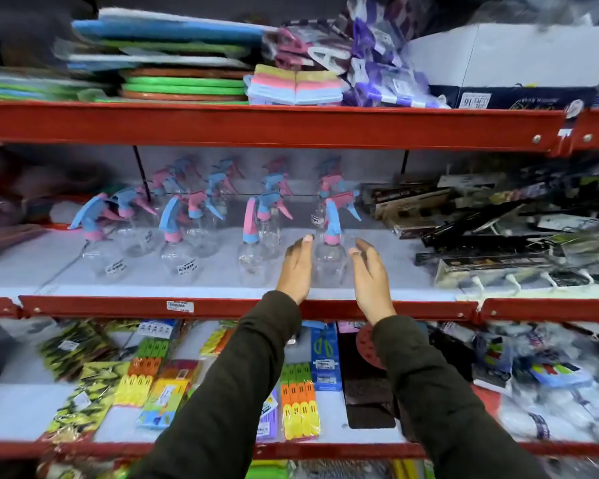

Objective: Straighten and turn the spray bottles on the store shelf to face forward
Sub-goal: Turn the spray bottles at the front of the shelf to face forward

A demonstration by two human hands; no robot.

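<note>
Both hands flanking the clear spray bottle point(330, 261) near the shelf point(201, 307) front edge: left hand point(296, 267) and right hand point(369, 271) open, fingers apart, not yet clamped. Likely risk: light bottle tipping into its neighbour point(251, 257) if nudged unevenly.

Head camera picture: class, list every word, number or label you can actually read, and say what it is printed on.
"16", seen upside down, on the dark box on the top shelf; the print around it is blurred.
Stickers on the spray bottles: too blurred to read.
Red shelf-edge price tag: too blurred to read.
Packets on the lower shelf: print too small to read.
</note>
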